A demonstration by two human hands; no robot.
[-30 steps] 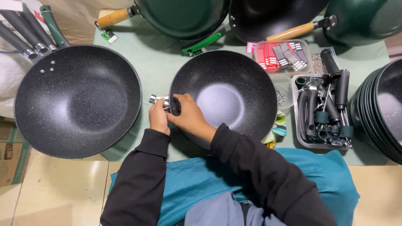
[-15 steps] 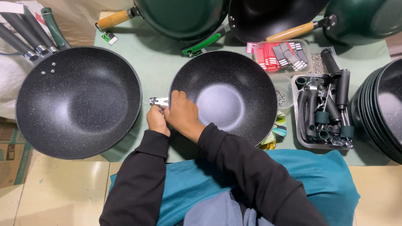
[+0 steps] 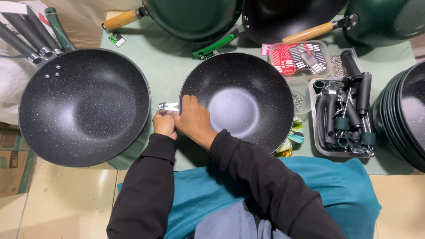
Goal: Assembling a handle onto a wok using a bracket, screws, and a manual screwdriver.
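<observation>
Wok [image 3: 248,99], round, black, speckled: both hands together at its left rim, left hand [image 3: 164,125] and right hand [image 3: 193,119] gripping a metal bracket [image 3: 168,106]

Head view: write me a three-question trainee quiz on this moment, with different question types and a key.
1. True or false: both hands are at the left rim of the middle pan.
2. Multiple choice: what lies in the metal tray on the right? A) dark handles B) spoons C) lids
3. Fill in: the small part at the pan's rim, by the left hand and right hand, is a shiny metal ____.

Key
1. True.
2. A, dark handles.
3. Bracket.
</observation>
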